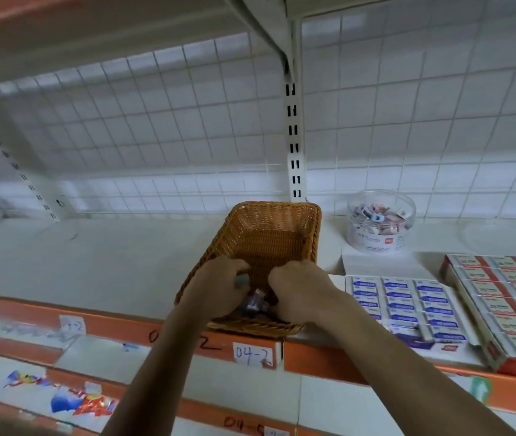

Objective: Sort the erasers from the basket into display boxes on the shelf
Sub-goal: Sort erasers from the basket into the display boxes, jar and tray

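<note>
A likely slip here: the small wrapped erasers [255, 305] sit in the narrow gap between both hands and could be dropped as they are lifted out. If so, they may fall past the shelf's orange front edge [329, 357] onto the shelf below. The basket's near rim sits right at that edge, so a pull toward the person could also drag or tip it off.

At lower centre of the frame, the left hand [219, 287] and right hand [300, 291] are close together inside the near end of the basket. The fingers of both are curled inward. The purple and white erasers lie between them, touching or nearly touching both. Which hand actually grips them cannot be told, as the fingertips are hidden.

Around the hands is a brown wicker basket [269, 234], and the rest of its floor looks bare.

To the right, near the basket, is a display box of blue and white erasers [407, 306], almost full. Further right is a red-edged display box [502, 306] of cream-labelled erasers. Behind them, at right centre, stands a clear round tub [379, 221] of small mixed items.
</note>
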The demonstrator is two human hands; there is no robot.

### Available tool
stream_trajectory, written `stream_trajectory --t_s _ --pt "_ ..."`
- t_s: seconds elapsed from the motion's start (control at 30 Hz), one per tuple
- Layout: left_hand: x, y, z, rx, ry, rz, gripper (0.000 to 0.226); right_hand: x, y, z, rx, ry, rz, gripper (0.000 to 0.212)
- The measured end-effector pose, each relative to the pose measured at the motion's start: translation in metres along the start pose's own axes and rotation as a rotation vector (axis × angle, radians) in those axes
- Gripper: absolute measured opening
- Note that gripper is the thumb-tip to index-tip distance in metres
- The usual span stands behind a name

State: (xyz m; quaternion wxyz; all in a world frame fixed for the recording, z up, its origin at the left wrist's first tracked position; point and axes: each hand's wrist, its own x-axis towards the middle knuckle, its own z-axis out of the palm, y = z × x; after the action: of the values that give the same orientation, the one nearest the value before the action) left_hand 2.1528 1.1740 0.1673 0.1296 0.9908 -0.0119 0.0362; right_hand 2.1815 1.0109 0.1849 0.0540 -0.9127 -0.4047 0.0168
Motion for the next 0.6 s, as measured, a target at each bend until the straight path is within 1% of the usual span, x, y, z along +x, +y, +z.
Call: stream_trajectory --t_s 0.03,0.07,0.1,0.13,0.17,0.2,0.3,0.37,0.43,0.47,0.53,0.6 --pt "0.001 -0.001 0.001 -0.011 0.008 0.011 0.025 0.006 -0.002 0.001 -0.052 -0.047 0.014 0.027" --pt "0.002 0.0 0.002 -0.044 0.019 0.017 0.017 0.009 -0.005 0.001 -0.074 -0.064 0.024 0.022" --pt "0.002 0.001 0.002 -0.087 0.021 0.027 0.006 0.013 -0.005 0.003 -0.087 -0.061 0.041 0.013" --pt "0.001 0.003 0.002 -0.118 0.007 0.026 0.008 0.014 -0.005 0.005 -0.078 -0.037 0.054 0.003" --pt "0.0 0.004 0.002 -0.14 -0.017 0.022 0.018 0.016 -0.005 0.008 -0.087 -0.013 0.062 0.003" --pt "-0.001 0.005 0.002 -0.149 -0.053 0.012 0.023 0.015 -0.005 0.009 -0.089 0.013 0.067 0.004" --pt "0.001 0.007 0.001 -0.146 -0.101 -0.026 0.02 0.013 -0.003 0.015 -0.1 0.086 0.083 0.015" --pt "0.002 0.007 0.001 -0.164 -0.094 -0.022 0.021 0.012 -0.003 0.016 -0.083 0.106 0.087 0.014" --pt "0.001 0.006 0.001 -0.177 -0.067 -0.009 0.017 0.012 -0.002 0.016 -0.035 0.133 0.096 0.011" --pt "-0.001 0.006 0.002 -0.181 -0.048 -0.003 0.019 0.011 -0.002 0.017 -0.005 0.157 0.103 0.014" --pt "-0.003 0.008 0.002 -0.212 -0.013 -0.001 0.036 0.011 -0.001 0.019 0.065 0.241 0.111 0.021" --pt "-0.004 0.008 0.002 -0.254 0.023 0.002 0.048 0.01 0.002 0.022 0.211 0.359 0.102 0.029"
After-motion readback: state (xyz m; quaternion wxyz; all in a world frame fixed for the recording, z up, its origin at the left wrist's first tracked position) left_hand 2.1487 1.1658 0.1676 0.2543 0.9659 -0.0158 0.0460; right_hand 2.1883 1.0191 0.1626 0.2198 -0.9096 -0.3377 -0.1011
